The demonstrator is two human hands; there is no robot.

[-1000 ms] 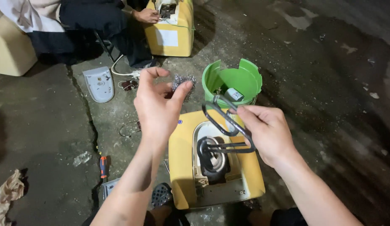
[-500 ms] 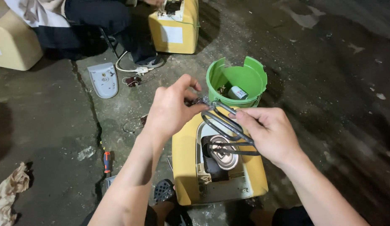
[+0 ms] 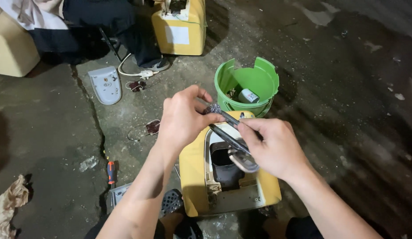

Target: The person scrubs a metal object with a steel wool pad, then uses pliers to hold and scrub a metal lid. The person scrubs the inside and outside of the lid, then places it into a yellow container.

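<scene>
My right hand (image 3: 274,148) grips a dark metal heating coil (image 3: 230,137), held tilted over an opened yellow appliance casing (image 3: 195,177) on the floor. My left hand (image 3: 181,119) pinches a small grey scouring wad (image 3: 212,108) against the upper end of the coil. The casing's dark inner cavity (image 3: 223,166) shows below the coil. Part of the coil is hidden behind my right fingers.
A broken green plastic bucket (image 3: 254,79) with small parts stands just beyond the casing. Another yellow casing (image 3: 179,33), a seated person's legs (image 3: 104,26), a grey panel (image 3: 105,84), a cord, a red-handled screwdriver (image 3: 111,170) and a rag (image 3: 7,206) lie on cracked concrete.
My left hand came down from an open raised pose and pressed the wad onto the coil. The right hand tilted the coil flatter and lower.
</scene>
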